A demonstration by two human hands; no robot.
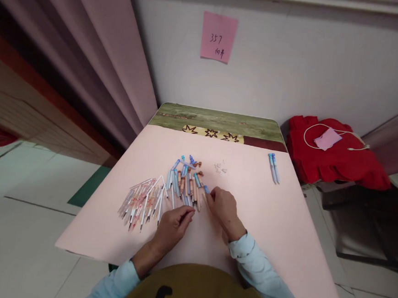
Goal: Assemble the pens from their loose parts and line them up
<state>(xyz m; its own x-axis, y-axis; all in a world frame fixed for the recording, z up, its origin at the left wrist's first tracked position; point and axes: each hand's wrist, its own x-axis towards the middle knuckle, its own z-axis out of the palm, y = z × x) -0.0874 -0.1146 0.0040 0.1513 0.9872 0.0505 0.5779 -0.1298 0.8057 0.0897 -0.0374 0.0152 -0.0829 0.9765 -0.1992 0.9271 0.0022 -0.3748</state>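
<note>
I count my two hands (222, 208), two separate blue pens (273, 167), two pink notes (219, 37), one cable (305, 135); the heaped pen parts (182, 184) defy counting.

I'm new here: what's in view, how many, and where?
Pen refills: many, white and pinkish, left pile
Pen barrels: many, blue and brownish, central pile
Pen toppers: several, blue and brown, behind barrels
Tiny slivers: several, greyish, right of toppers
Pens: two, blue, table's right
Table: one, pink-topped with green far strip, centre
Cloth: one, red, right of table
Cable: one, whitish, on cloth
Notes: two, pink, on wall and cloth
Wall: one, whitish, behind table
Curtain: at least one, mauve, left
Floor tiles: several, pale, around table
Garment: one, olive, bottom centre
Sleeves: two, light blue, on forearms
Left hand: one, bare, nearest the barrels
Right hand: one, bare, at a blue piece
</note>
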